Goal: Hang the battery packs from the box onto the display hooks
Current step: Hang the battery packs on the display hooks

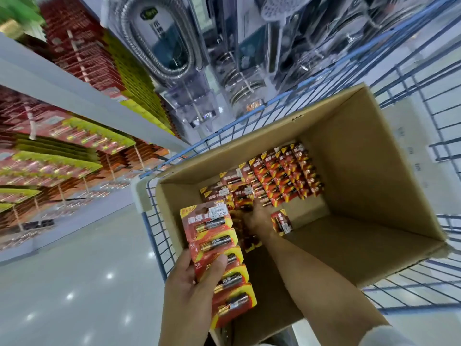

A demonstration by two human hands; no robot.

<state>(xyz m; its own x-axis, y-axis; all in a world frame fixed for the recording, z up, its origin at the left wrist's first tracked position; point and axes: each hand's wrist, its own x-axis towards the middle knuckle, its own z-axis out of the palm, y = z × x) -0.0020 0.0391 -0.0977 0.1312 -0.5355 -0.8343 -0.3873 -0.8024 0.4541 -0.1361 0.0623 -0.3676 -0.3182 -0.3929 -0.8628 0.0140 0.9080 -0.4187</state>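
Head view: sharp over the box, blurred toward the shelving.
Held packs (214,233): a fanned stack of red cards, price label on the top one, raised over the box's near-left corner.
Left grip (197,278): holding that stack, thumb across the faces, fingers behind.
Right grip (258,217): down among the loose packs on the box floor. Its fingers are hidden by cards, so I cannot tell whether it has hold of one.
Box stock (284,178): a neat overlapped row toward the far wall, a jumble nearer the hand, and one pack (282,222) lying apart just right of the wrist.
Box (374,171): cardboard, open-topped, right half of the floor bare.
Cart (154,228): blue wire, carrying the box.
Hooks (32,126): to the left, already crowded with red and yellow cards; detail is blurred.
Step, as judged: gathering a handful before hanging.
Method advised: pick cards by the top edge, square them face-up with the hang holes aligned, and add them to the held stack in the same orientation.
Risk: a fanned stack may slip under a single thumb, so keep the handful modest.
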